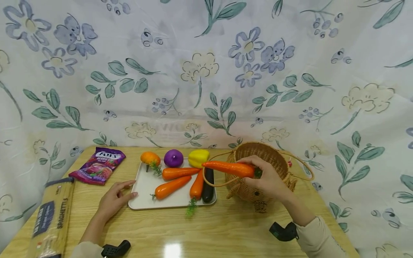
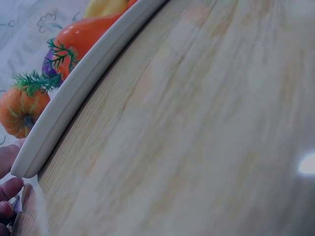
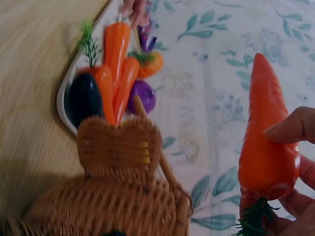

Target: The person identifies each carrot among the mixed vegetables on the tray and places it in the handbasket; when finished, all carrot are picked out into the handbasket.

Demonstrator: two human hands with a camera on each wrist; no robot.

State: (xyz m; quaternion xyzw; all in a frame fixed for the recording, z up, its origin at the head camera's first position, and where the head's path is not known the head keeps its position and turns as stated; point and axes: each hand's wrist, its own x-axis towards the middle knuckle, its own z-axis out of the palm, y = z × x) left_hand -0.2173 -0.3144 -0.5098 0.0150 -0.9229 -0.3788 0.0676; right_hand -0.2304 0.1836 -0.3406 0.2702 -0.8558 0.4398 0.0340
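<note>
Nearest the camera: left sleeve (image 1: 86, 250) and right sleeve (image 1: 322, 237), a black wrist device (image 1: 117, 249) on the left one, another on the right. Spaghetti pack (image 1: 53, 218) lies lengthwise on the left of the table (image 1: 206, 233). Left hand (image 1: 114, 199): fingers relaxed and parted, tips touching the left rim of the tray (image 1: 142, 188), no firm grip to be seen. Right hand (image 1: 266, 177) pinches a carrot (image 1: 227, 167) between thumb and fingers at its thick, leafy end. Carrot is up off the table, long axis roughly sideways, thin tip pointing left towards the tray. Key relation: carrot to basket (image 1: 245, 195). Basket stands right of the tray; carrot lies across its left side in the head view, mouth just beyond and to the right, carrot level rather than tip-down. Right hand is right there, left hand well apart. Carrot tip crosses the left basket handle (image 1: 214, 185); can't tell if they touch. On the tray: three more carrots (image 1: 172, 187), dark eggplant (image 1: 208, 190) down the right side; pumpkin (image 1: 150, 158), purple onion (image 1: 173, 158), yellow pepper (image 1: 198, 158) along the far edge. Candy bag (image 1: 100, 165) left of the tray, flowered curtain (image 1: 177, 46) behind.
</note>
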